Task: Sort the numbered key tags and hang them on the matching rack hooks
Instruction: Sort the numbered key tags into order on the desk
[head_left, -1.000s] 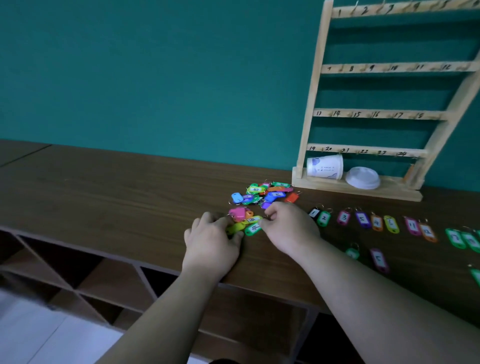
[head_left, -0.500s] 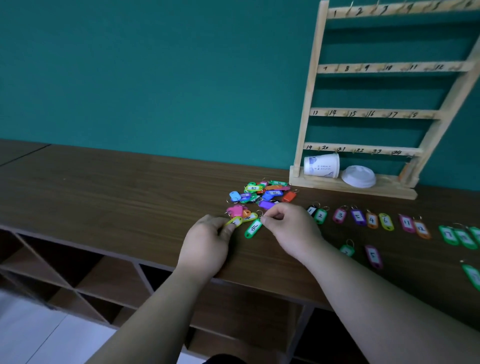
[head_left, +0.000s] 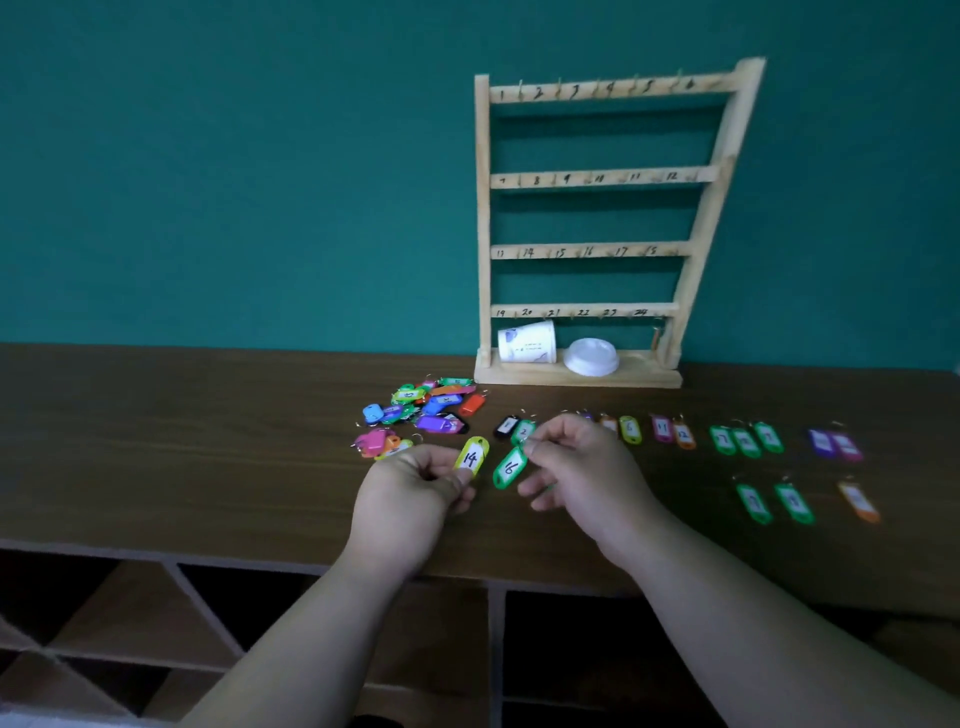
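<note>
My left hand (head_left: 410, 499) pinches a yellow tag marked 14 (head_left: 471, 456), raised above the table with its number facing me. My right hand (head_left: 582, 467) pinches the ring of a green tag marked 16 (head_left: 509, 467), which hangs tilted beside the yellow one. A mixed pile of coloured tags (head_left: 421, 410) lies just beyond my left hand. A row of sorted tags (head_left: 670, 432) stretches right along the table, partly hidden by my right hand. The wooden rack (head_left: 597, 179) stands against the wall, its numbered hooks bare.
A paper cup (head_left: 527, 342) lies on its side on the rack's base beside a white lid (head_left: 592, 356). Further green and orange tags (head_left: 792, 501) lie in a nearer row at the right. Open shelf compartments (head_left: 156, 613) sit below the brown table's front edge (head_left: 208, 545).
Both hands have lifted from the pile's near edge, each bringing a tag up off the table. The camera has tilted upward, showing the whole rack.
</note>
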